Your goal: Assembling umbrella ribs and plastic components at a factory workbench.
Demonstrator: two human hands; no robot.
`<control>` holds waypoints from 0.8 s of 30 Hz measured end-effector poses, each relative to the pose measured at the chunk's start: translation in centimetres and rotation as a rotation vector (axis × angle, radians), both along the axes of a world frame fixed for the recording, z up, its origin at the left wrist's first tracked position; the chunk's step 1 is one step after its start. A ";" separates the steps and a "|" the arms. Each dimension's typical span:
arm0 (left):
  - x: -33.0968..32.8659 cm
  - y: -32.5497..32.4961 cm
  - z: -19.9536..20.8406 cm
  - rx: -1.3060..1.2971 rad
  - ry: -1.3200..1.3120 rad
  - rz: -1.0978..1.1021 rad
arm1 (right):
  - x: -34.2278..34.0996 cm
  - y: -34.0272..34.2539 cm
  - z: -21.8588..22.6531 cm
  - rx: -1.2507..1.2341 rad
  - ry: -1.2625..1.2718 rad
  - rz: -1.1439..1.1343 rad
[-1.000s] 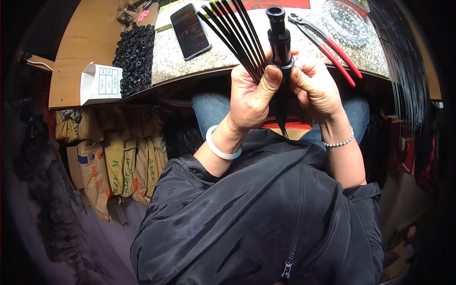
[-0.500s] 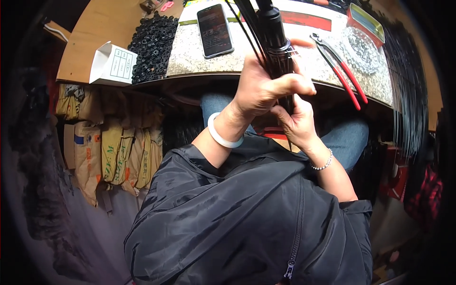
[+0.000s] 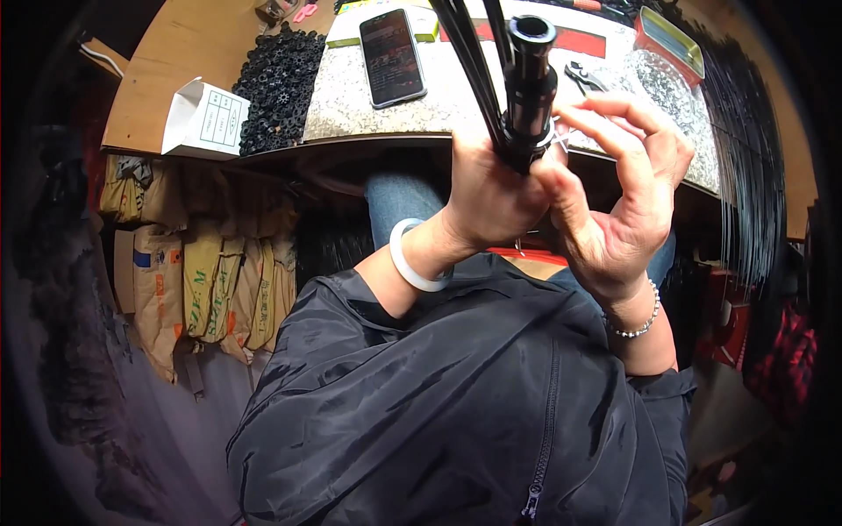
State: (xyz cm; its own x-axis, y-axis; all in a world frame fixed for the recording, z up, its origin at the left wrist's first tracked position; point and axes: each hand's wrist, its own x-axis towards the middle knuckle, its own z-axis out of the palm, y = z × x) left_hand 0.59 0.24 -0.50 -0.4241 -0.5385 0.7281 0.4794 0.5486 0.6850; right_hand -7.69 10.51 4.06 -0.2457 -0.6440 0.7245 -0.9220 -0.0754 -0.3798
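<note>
An umbrella frame (image 3: 530, 88), a black tube with a hollow round end and long thin black ribs (image 3: 469, 66) beside it, stands upright above my lap. Wrapped round its lower part, my left hand (image 3: 495, 197) is closed. My right hand (image 3: 627, 193) is at the frame's right side, thumb and fingers bent close around a thin silvery wire (image 3: 561, 138) at the collar. Behind the right hand's fingers, a pair of pliers (image 3: 582, 77) lies on the table, its handles mostly hidden.
On the table (image 3: 338, 123) are a phone (image 3: 392, 57), a heap of small black plastic parts (image 3: 279, 83), an open white box (image 3: 210, 118), a clear dish (image 3: 662, 83) and a tin (image 3: 671, 39). Thin dark rods (image 3: 754, 175) hang over the right edge. Sacks (image 3: 206, 272) stand below left.
My right hand has come up from below the left hand to the collar's right side. The frame's top has tilted toward me, showing its hollow end. The pliers' handles are now covered.
</note>
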 end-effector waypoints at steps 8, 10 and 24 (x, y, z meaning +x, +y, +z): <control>0.1 1.2 0.5 0.355 -0.092 -0.050 | 0.7 0.3 -1.7 -0.199 -0.126 0.231; 0.1 1.3 0.7 0.337 -0.106 -0.027 | 0.5 0.3 -1.3 -0.204 -0.090 0.236; 2.0 -0.6 1.2 0.457 -0.139 -0.191 | -5.6 0.8 -6.9 0.111 -0.238 -0.208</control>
